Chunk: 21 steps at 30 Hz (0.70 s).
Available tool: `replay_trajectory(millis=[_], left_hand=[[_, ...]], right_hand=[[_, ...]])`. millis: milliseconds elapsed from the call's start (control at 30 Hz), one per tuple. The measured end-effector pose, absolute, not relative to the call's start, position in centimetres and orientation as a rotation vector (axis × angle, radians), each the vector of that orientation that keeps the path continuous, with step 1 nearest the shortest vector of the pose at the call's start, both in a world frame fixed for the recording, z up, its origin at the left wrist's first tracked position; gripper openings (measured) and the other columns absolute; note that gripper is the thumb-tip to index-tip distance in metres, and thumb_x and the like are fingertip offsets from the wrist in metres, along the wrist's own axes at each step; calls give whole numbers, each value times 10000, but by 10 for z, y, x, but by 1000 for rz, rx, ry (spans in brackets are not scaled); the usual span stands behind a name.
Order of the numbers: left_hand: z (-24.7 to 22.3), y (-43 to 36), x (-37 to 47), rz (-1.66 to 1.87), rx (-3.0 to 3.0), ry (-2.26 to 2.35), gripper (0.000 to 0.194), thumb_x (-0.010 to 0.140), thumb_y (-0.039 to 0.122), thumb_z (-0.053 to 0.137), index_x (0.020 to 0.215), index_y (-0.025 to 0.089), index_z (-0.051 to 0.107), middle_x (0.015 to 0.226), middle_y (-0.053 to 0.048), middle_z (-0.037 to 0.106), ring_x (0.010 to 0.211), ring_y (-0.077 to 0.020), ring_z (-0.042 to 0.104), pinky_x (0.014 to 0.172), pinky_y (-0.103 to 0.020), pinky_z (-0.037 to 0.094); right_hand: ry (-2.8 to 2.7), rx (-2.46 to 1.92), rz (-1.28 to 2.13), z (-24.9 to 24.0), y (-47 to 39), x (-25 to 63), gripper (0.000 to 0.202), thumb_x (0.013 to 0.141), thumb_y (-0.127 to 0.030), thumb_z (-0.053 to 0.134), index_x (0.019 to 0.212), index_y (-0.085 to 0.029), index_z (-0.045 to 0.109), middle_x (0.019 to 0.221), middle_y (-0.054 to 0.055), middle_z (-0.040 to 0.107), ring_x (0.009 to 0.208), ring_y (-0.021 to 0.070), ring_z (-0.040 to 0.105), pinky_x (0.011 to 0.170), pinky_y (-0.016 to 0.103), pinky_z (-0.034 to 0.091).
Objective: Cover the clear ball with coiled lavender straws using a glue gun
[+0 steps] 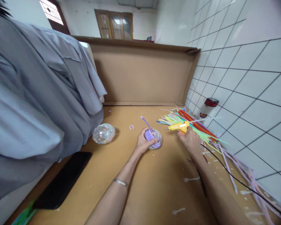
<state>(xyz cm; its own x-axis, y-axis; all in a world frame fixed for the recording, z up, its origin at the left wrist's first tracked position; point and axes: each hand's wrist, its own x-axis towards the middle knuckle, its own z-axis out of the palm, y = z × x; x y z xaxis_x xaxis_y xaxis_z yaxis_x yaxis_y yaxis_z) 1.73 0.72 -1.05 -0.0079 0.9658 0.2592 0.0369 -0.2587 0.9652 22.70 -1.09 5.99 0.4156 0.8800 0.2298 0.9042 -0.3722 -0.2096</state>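
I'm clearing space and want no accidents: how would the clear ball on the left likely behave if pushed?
The clear ball would probably roll or rock, given its rounded sides. It looks see-through and hollow, so likely light for its size. Its bumpy surface might offer fingers some grip.

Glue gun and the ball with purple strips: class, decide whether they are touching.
Apart. The head view shows bare tabletop between the tip of the glue gun, in the right hand, and the ball held in the left hand.
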Motion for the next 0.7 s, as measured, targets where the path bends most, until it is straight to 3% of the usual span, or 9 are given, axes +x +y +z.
replay_trajectory(millis=[333,700], left_hand=[[-12,9,14,1384,1432,1019,668,527,300,803,1124,158,541,1018,-61,659,931,-207,622,884,-333,489],[-11,5,15,1338,1491,929,648,529,371,809,1087,159,555,1048,-60,641,955,-214,620,879,-315,486]], right_hand=[[-1830,-2167,-182,97,-6,200,416,763,-475,505,1021,-167,611,848,133,678,806,287,637,612,304,386],[-1984,-2040,-316,92,-18,196,337,765,-405,482,953,-147,588,827,128,669,765,266,612,570,288,298]])
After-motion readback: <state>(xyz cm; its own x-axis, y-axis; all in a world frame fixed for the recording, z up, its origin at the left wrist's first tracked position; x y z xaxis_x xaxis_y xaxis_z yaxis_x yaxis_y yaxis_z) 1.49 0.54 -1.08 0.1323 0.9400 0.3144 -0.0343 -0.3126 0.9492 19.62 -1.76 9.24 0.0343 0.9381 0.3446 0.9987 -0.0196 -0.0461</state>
